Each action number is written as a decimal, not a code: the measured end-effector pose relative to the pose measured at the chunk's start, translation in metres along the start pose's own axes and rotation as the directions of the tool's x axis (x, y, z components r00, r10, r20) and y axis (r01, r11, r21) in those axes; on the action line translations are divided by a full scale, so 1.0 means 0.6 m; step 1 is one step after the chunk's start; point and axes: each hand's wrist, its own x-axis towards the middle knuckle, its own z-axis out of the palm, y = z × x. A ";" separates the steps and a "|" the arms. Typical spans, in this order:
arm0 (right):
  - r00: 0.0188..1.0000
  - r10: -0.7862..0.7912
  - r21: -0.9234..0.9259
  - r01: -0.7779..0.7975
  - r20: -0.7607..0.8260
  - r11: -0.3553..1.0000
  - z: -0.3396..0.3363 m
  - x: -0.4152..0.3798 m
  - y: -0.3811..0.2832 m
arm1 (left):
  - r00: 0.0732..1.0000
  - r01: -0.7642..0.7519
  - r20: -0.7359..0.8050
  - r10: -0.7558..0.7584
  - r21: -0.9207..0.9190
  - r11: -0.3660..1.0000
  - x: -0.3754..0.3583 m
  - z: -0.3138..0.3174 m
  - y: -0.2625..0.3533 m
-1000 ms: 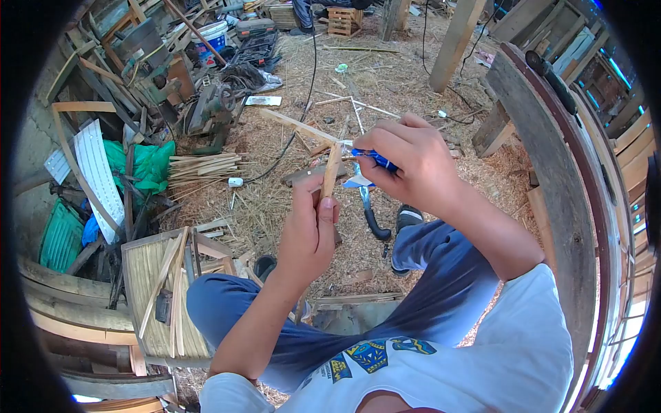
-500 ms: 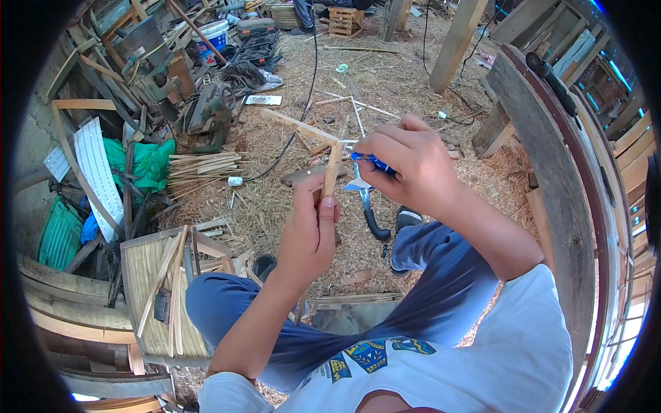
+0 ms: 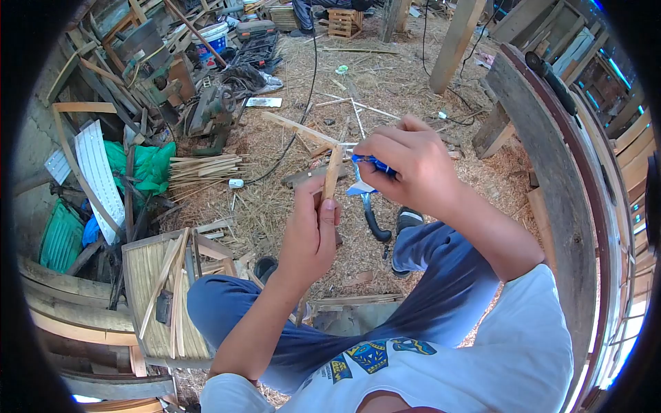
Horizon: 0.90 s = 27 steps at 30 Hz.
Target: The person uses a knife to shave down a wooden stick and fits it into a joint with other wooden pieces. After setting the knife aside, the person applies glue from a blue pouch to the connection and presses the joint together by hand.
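Observation:
A narrow wooden piece stands nearly upright in my left hand, its fingers wrapped round the lower part and the thumb lying along it. At its top end, a pale wooden strip runs off to the upper left. My right hand is closed on a blue-handled tool, whose thin metal tip meets the top of the wooden piece. Below my right hand, a tool with a black curved handle is on the ground, partly hidden.
A bundle of thin sticks lies left on the shavings. Loose strips rest on a wooden board beside my left knee. A long bench runs along the right. A black cable crosses the floor. A person's leg shows at the top.

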 end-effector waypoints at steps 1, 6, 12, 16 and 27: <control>1.000 0.010 -0.015 -0.009 0.010 1.000 -0.004 0.001 -0.001 | 1.000 0.010 0.003 -0.010 -0.006 1.000 0.000 0.000 0.001; 1.000 0.006 -0.003 -0.006 0.019 1.000 -0.003 0.000 0.000 | 1.000 0.007 0.001 -0.007 -0.018 1.000 0.000 0.001 0.001; 1.000 0.019 -0.054 -0.019 0.000 0.998 -0.010 0.005 -0.005 | 1.000 -0.028 -0.007 0.027 -0.016 0.999 -0.001 0.003 -0.004; 0.999 -0.001 -0.011 0.002 0.040 1.000 -0.003 -0.002 0.000 | 1.000 0.019 0.006 -0.019 -0.024 1.000 -0.001 0.001 -0.003; 1.000 0.005 -0.020 -0.005 0.009 1.000 -0.005 0.001 -0.001 | 0.999 -0.038 0.001 0.038 -0.011 0.999 -0.001 0.003 -0.010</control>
